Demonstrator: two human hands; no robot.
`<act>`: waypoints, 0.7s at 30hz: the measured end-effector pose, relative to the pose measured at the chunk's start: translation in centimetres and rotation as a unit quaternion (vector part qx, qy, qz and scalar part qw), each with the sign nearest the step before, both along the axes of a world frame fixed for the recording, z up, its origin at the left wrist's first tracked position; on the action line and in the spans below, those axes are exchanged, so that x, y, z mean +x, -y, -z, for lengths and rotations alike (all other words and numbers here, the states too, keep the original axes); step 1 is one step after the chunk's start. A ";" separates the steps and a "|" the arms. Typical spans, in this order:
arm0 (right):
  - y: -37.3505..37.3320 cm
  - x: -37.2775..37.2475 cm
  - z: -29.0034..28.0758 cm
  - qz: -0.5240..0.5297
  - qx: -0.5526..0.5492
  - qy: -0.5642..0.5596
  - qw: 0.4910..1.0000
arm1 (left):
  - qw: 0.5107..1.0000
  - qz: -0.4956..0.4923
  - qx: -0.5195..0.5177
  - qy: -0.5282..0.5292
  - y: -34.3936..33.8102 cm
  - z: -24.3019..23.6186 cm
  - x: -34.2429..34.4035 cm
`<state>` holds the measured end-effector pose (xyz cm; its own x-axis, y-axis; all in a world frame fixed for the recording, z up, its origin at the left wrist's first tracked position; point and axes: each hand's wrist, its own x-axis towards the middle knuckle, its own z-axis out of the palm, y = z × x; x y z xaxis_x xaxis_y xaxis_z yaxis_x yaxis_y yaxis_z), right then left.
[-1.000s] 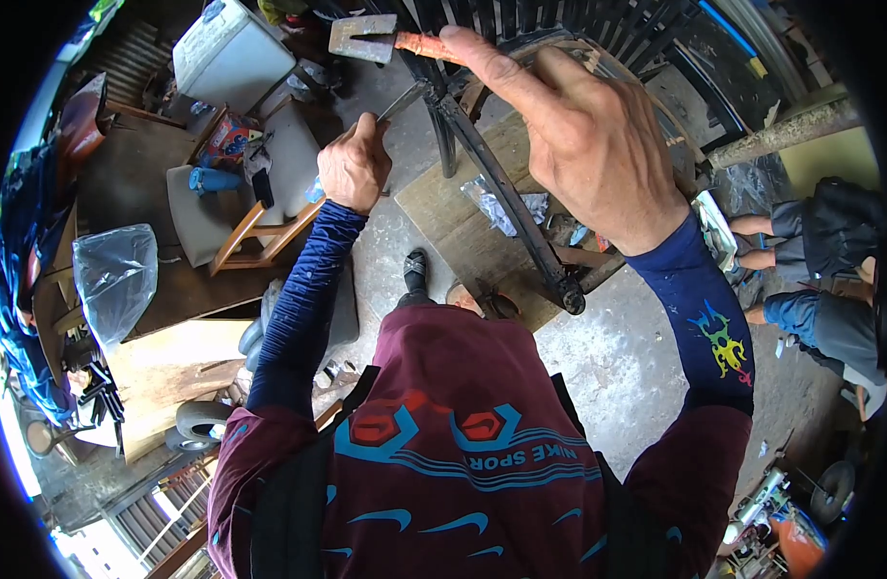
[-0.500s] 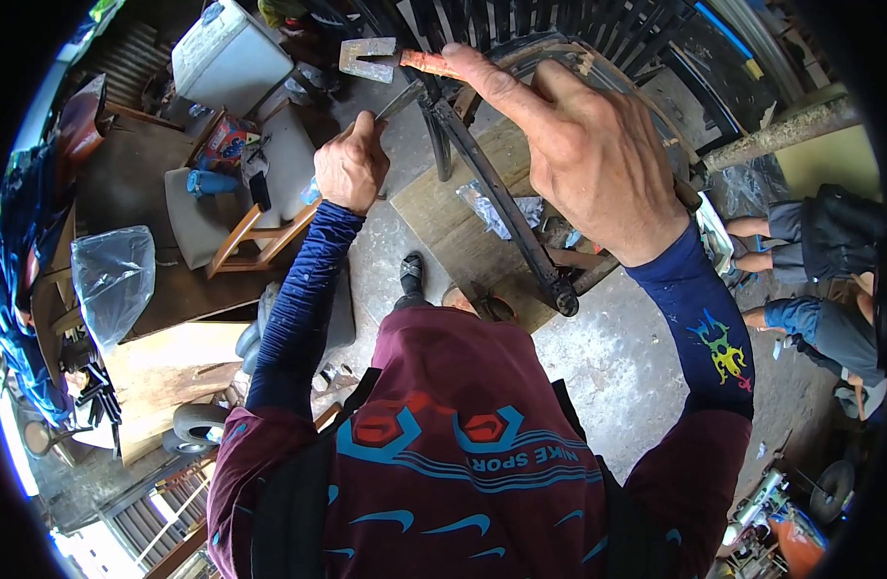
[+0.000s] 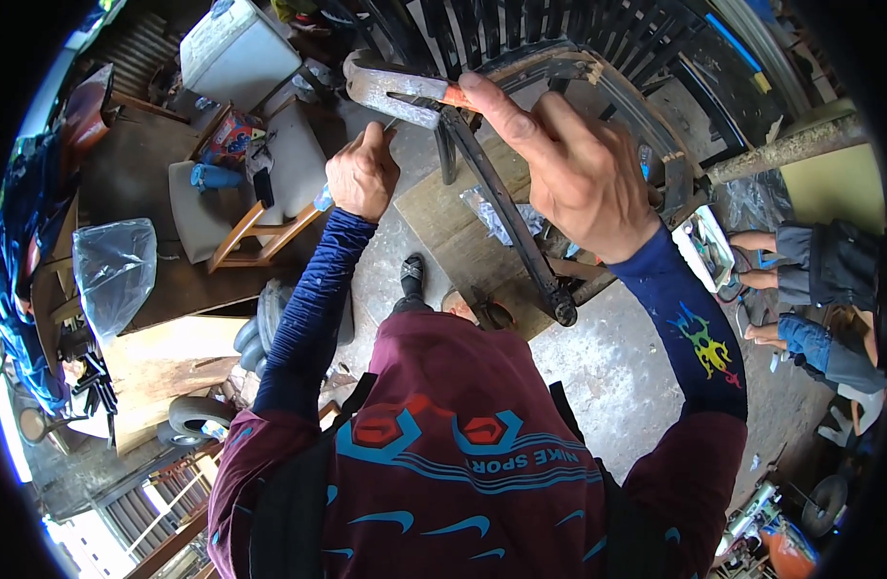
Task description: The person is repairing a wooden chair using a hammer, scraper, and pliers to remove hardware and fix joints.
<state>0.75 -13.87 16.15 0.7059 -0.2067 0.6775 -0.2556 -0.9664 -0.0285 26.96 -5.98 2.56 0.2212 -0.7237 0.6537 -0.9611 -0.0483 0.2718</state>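
Observation:
My right hand (image 3: pixel 588 164) is closed round the orange-red handle of a claw hammer (image 3: pixel 405 96), forefinger stretched along it. The worn metal head hangs just above my left hand (image 3: pixel 363 174). That hand is a fist round a thin metal-bladed tool (image 3: pixel 391 124); a bit of blue shows below the fist, and most of the tool is hidden. The blade points at a joint of a black frame with slats (image 3: pixel 520 29). From that joint a dark, scuffed bar (image 3: pixel 506 203) slopes down toward me. Whether the hammer touches anything, I cannot tell.
Under the frame lies a wooden board (image 3: pixel 429 207). Left are a cushioned wooden chair (image 3: pixel 294 159), a blue bottle (image 3: pixel 215 178), a white box (image 3: pixel 239 53) and tyres (image 3: pixel 197 415). Other people (image 3: pixel 819 261) are at the right, near a white tray (image 3: pixel 704 249).
The hammer has tilted and come down, its head now showing side-on over my left hand. My left fist has shifted slightly right, still gripping the bladed tool.

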 end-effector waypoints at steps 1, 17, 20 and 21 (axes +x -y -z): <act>0.2 0.0 0.3 -0.003 -0.003 -0.002 1.000 | 1.000 0.002 0.000 -0.001 0.1 0.0 -0.1; 0.4 -1.2 -0.3 0.079 0.021 -0.106 0.991 | 0.999 -0.009 0.027 0.014 0.1 -1.9 -0.4; 0.1 -1.2 -0.3 0.074 0.014 -0.091 0.993 | 1.000 -0.008 0.017 0.012 0.0 -1.7 -0.6; 0.0 -1.3 -0.4 0.073 0.024 -0.096 0.992 | 1.000 -0.010 0.018 0.012 0.0 -1.7 -0.6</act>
<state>-0.50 -13.83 16.52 0.7814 -0.3443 0.5204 -0.3973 -0.9176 -0.0105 26.34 -5.94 4.30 0.2198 -0.7430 0.6322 -0.9663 -0.0767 0.2458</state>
